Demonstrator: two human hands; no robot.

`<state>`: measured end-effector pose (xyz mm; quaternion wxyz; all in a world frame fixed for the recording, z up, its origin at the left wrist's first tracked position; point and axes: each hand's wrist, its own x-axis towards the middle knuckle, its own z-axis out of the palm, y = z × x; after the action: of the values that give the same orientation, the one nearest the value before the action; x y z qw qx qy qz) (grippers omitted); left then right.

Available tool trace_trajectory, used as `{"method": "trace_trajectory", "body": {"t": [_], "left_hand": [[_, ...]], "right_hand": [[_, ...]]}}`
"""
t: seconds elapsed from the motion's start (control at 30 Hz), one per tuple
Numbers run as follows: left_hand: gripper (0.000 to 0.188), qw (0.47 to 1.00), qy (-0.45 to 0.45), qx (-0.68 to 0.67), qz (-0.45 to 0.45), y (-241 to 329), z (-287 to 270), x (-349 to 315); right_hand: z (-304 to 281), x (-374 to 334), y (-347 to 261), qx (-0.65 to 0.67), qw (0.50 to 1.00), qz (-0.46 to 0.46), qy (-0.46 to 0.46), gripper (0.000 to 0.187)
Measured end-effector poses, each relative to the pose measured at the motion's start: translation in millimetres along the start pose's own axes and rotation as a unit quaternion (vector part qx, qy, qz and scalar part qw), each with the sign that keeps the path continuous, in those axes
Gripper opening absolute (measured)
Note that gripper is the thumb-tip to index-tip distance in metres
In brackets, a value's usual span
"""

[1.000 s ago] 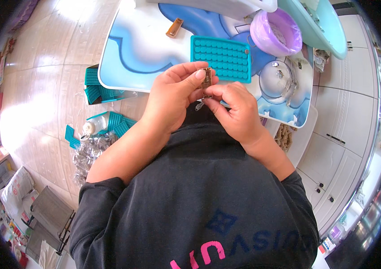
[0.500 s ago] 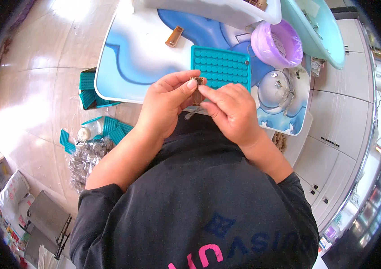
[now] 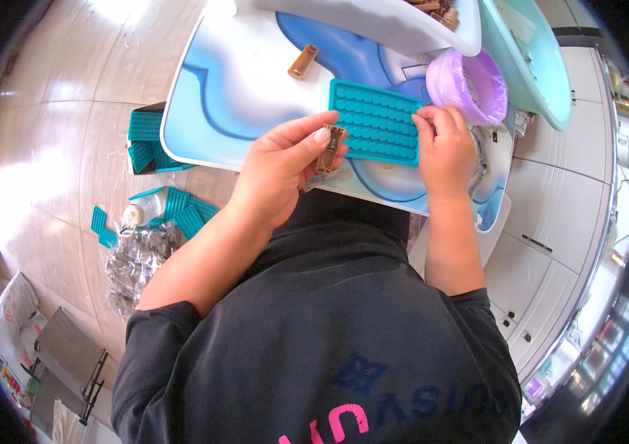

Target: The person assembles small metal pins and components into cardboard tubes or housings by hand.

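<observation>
A small brown plastic housing stands between the thumb and fingers of my left hand, its hollow inner side with small inner parts facing up. My right hand is over the right edge of a teal ridged tray. Its thumb and fingertips are pinched together at the tray's far right corner; what they hold, if anything, is hidden. Farther off on the table lies another brown housing, apart from both hands.
A white bin with brown parts stands at the back. Beside it are a purple tub lined with clear plastic and a pale green basin. On the floor at left lie teal trays, a bottle and crumpled clear plastic.
My right hand has left the brown housing and moved right to the teal tray's far corner. The left hand keeps the housing, which now shows more fully.
</observation>
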<state>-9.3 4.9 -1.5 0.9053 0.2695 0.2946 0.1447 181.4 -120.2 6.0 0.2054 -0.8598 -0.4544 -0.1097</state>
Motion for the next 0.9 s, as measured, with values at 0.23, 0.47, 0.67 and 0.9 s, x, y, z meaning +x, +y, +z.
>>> {"method": "trace_trajectory", "body": {"t": [0.23,0.47,0.67,0.9], "left_hand": [[0.03,1.0,0.029,-0.003,-0.007,-1.9,4.0,-0.4],[0.026,0.998,0.011,-0.062,-0.001,-4.9,2.6,-2.1],[0.028,0.999,0.041,-0.029,-0.011,-0.1,5.1,-7.0],[0.031,0.998,0.036,-0.029,0.031,8.4,-8.3,-9.6]], "right_hand": [[-6.3,-5.3,-63.6,0.283,0.954,-0.097,-0.007,0.013],[-0.5,-11.5,-68.3,0.257,0.949,-0.179,-0.013,0.012],[-18.7,-22.2,-30.4,0.152,0.977,-0.148,-0.034,0.022],[-20.9,-30.4,-6.4,0.097,0.982,-0.146,-0.069,0.015]]}}
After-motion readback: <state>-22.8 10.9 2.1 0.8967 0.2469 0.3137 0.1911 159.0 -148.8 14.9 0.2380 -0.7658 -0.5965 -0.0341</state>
